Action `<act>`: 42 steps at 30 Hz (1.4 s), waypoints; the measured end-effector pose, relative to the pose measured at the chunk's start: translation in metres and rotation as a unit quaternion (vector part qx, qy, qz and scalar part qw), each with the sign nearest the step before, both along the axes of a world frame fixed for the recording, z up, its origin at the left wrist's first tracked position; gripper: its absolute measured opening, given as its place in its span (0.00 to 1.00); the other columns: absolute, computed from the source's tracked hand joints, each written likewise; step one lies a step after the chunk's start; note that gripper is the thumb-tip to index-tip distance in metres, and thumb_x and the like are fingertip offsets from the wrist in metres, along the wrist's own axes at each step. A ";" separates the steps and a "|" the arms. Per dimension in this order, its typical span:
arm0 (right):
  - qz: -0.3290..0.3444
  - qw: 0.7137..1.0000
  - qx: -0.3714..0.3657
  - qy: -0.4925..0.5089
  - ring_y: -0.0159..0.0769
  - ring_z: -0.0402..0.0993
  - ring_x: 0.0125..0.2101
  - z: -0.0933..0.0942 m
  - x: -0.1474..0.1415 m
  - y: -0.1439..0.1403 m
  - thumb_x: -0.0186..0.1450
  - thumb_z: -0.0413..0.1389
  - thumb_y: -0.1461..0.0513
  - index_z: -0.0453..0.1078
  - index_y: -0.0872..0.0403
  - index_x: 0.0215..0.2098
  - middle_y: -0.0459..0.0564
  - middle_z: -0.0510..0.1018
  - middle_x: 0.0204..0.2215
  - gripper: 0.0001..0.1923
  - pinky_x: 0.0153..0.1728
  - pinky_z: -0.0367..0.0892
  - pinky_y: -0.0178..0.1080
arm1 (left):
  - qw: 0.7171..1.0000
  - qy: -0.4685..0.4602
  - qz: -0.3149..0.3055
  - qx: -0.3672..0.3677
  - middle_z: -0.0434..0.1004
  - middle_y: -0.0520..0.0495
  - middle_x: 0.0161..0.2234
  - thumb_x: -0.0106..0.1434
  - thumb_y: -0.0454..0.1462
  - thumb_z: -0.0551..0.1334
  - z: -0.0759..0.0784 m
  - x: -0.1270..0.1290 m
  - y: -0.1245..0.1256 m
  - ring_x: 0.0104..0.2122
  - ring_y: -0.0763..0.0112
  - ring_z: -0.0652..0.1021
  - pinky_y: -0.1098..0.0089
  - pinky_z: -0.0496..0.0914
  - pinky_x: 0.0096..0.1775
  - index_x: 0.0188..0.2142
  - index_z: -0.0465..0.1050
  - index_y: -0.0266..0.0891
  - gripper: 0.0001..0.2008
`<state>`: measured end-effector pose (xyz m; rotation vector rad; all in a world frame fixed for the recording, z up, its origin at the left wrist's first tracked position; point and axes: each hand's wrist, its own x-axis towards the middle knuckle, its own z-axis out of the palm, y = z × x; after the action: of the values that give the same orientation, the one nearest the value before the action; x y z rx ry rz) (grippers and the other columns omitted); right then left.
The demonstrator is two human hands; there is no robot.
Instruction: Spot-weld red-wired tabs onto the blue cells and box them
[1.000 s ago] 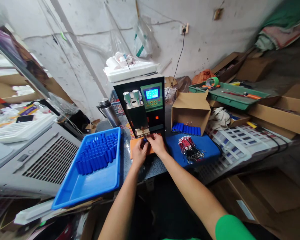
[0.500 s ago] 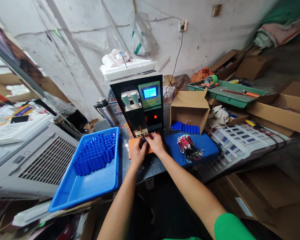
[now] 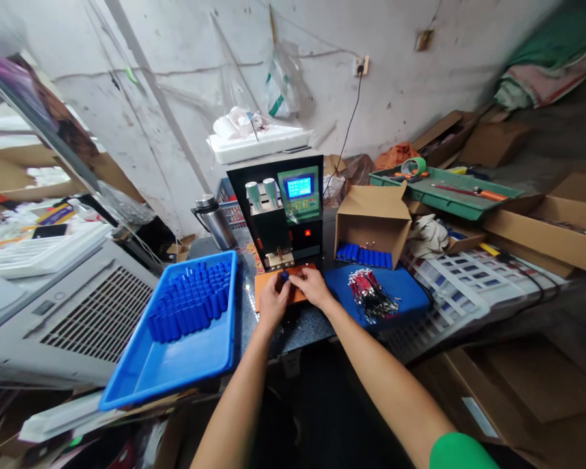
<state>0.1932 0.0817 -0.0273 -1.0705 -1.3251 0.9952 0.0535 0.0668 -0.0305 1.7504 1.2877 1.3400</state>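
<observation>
Just in front of a spot welder (image 3: 293, 228) with a lit display, my two hands meet over an orange block (image 3: 262, 286). My left hand (image 3: 273, 301) is closed on a small blue battery cell (image 3: 286, 275), mostly hidden by the fingers. The fingers of my right hand (image 3: 313, 286) pinch at the same cell's right end; whether they also hold a wire lead cannot be made out. The welder's electrode tips (image 3: 279, 255) stand just behind the fingers. Right of my hands, a bundle of red and black wire leads (image 3: 371, 293) lies on a blue pad (image 3: 334, 280).
A blue tray (image 3: 176, 378) at left holds many upright blue cells (image 3: 190, 303). An open cardboard box (image 3: 374, 208) at right has a row of blue cells (image 3: 364, 255). Behind the tray stands a steel flask (image 3: 217, 225). A green tray (image 3: 469, 198) with tools sits further right.
Both hands have drawn slightly back from the electrode tips toward me, and more of the blue cell shows between the fingers. The camera view has shifted a little.
</observation>
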 end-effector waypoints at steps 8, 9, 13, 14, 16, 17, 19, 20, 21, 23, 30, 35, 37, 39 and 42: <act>0.046 0.994 -0.058 0.081 0.28 0.57 0.14 0.006 0.004 -0.004 0.52 0.63 0.47 0.67 0.53 0.18 0.41 0.65 0.11 0.20 0.16 0.52 0.33 | 0.999 -0.046 0.021 -0.002 0.81 0.42 0.42 0.62 0.45 0.63 0.012 -0.012 -0.009 0.42 0.61 0.80 0.61 0.73 0.46 0.45 0.75 0.37 0.17; 0.051 0.993 -0.065 0.089 0.27 0.56 0.13 0.008 0.004 -0.004 0.52 0.63 0.46 0.66 0.52 0.18 0.41 0.65 0.11 0.21 0.15 0.51 0.32 | 0.999 -0.036 0.037 0.000 0.81 0.42 0.41 0.63 0.46 0.62 0.012 -0.016 -0.013 0.41 0.61 0.80 0.61 0.73 0.46 0.43 0.76 0.37 0.16; 0.062 0.989 -0.079 0.111 0.26 0.54 0.13 0.012 0.006 -0.006 0.50 0.64 0.45 0.65 0.53 0.17 0.41 0.64 0.11 0.22 0.14 0.48 0.31 | 0.997 0.057 0.046 0.012 0.81 0.44 0.38 0.66 0.45 0.58 0.010 -0.027 -0.032 0.40 0.61 0.79 0.61 0.72 0.46 0.37 0.78 0.39 0.14; 0.062 0.988 -0.081 0.115 0.25 0.54 0.13 0.013 0.007 -0.006 0.50 0.63 0.45 0.64 0.53 0.17 0.41 0.64 0.11 0.23 0.14 0.48 0.31 | 0.996 0.077 0.038 0.024 0.81 0.44 0.38 0.67 0.44 0.58 0.010 -0.028 -0.036 0.41 0.61 0.79 0.61 0.71 0.47 0.36 0.78 0.39 0.14; 0.060 0.987 -0.084 0.123 0.25 0.54 0.13 0.014 0.008 -0.007 0.51 0.63 0.45 0.63 0.53 0.17 0.40 0.64 0.12 0.23 0.14 0.48 0.31 | 0.993 0.104 0.022 0.048 0.81 0.44 0.39 0.65 0.43 0.60 0.008 -0.028 -0.042 0.41 0.62 0.78 0.62 0.71 0.46 0.36 0.78 0.40 0.11; 0.060 0.986 -0.085 0.126 0.25 0.54 0.13 0.014 0.009 -0.007 0.51 0.63 0.45 0.63 0.53 0.17 0.40 0.65 0.12 0.23 0.14 0.48 0.31 | 0.992 0.112 0.014 0.055 0.80 0.45 0.38 0.65 0.43 0.61 0.007 -0.027 -0.043 0.40 0.63 0.78 0.63 0.71 0.45 0.36 0.78 0.40 0.10; 0.059 0.986 -0.087 0.131 0.24 0.54 0.13 0.014 0.009 -0.007 0.51 0.63 0.45 0.62 0.53 0.17 0.40 0.65 0.12 0.23 0.14 0.48 0.31 | 0.991 0.121 0.005 0.063 0.80 0.46 0.36 0.64 0.42 0.62 0.005 -0.025 -0.043 0.37 0.65 0.78 0.65 0.72 0.42 0.35 0.77 0.41 0.08; 0.059 0.986 -0.088 0.133 0.24 0.54 0.13 0.013 0.009 -0.007 0.51 0.62 0.46 0.62 0.53 0.17 0.40 0.65 0.12 0.23 0.14 0.48 0.31 | 0.990 0.123 0.004 0.065 0.80 0.46 0.35 0.64 0.41 0.61 0.004 -0.024 -0.043 0.36 0.65 0.78 0.66 0.72 0.41 0.34 0.77 0.41 0.08; 0.059 0.985 -0.088 0.133 0.24 0.54 0.13 0.013 0.009 -0.007 0.52 0.62 0.46 0.62 0.53 0.17 0.40 0.65 0.12 0.23 0.14 0.48 0.31 | 0.991 0.121 0.005 0.064 0.80 0.46 0.34 0.65 0.41 0.61 0.003 -0.024 -0.042 0.36 0.66 0.78 0.66 0.72 0.40 0.34 0.77 0.41 0.08; 0.062 0.986 -0.084 0.129 0.25 0.54 0.13 0.012 0.010 -0.007 0.53 0.62 0.46 0.62 0.52 0.17 0.40 0.65 0.12 0.22 0.15 0.48 0.31 | 0.993 0.103 0.017 0.053 0.80 0.46 0.34 0.65 0.41 0.61 0.001 -0.023 -0.041 0.35 0.66 0.78 0.66 0.72 0.40 0.34 0.78 0.41 0.09; 0.117 0.990 -0.028 0.068 0.29 0.65 0.19 0.011 0.013 -0.012 0.51 0.65 0.51 0.73 0.56 0.26 0.43 0.73 0.18 0.16 0.22 0.61 0.32 | 0.999 0.009 -0.008 -0.039 0.80 0.48 0.28 0.62 0.44 0.62 0.010 -0.012 -0.033 0.29 0.68 0.78 0.68 0.72 0.35 0.31 0.76 0.38 0.12; 0.135 0.989 -0.023 0.053 0.29 0.66 0.20 0.012 0.013 -0.013 0.52 0.64 0.52 0.74 0.56 0.25 0.44 0.74 0.19 0.15 0.23 0.62 0.33 | 0.999 0.014 -0.003 -0.050 0.77 0.51 0.25 0.60 0.44 0.62 0.016 -0.002 -0.028 0.26 0.70 0.76 0.71 0.70 0.31 0.29 0.74 0.38 0.11; 0.135 0.989 -0.023 0.057 0.29 0.65 0.20 0.012 0.013 -0.014 0.52 0.63 0.53 0.73 0.55 0.24 0.43 0.73 0.19 0.14 0.23 0.61 0.32 | 0.999 0.015 -0.007 -0.044 0.76 0.51 0.25 0.60 0.44 0.61 0.015 -0.002 -0.028 0.27 0.70 0.76 0.71 0.70 0.31 0.29 0.74 0.38 0.11; 0.127 0.989 -0.024 0.065 0.28 0.64 0.19 0.013 0.013 -0.014 0.51 0.63 0.54 0.72 0.55 0.23 0.42 0.72 0.17 0.12 0.21 0.59 0.31 | 1.000 0.013 0.008 -0.022 0.76 0.50 0.27 0.60 0.43 0.61 0.013 -0.004 -0.028 0.28 0.70 0.76 0.71 0.70 0.32 0.30 0.73 0.39 0.10; 0.113 0.988 -0.046 0.090 0.27 0.60 0.16 0.013 0.014 -0.014 0.51 0.62 0.54 0.71 0.54 0.23 0.40 0.67 0.14 0.12 0.18 0.55 0.31 | 0.997 0.014 0.071 0.002 0.77 0.47 0.33 0.59 0.42 0.62 0.010 -0.009 -0.023 0.31 0.68 0.77 0.69 0.71 0.34 0.35 0.73 0.39 0.09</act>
<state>0.2074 0.0680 -0.0145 -0.8878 -1.2819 1.3024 0.0449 0.0443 -0.0207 1.7131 1.4488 1.4025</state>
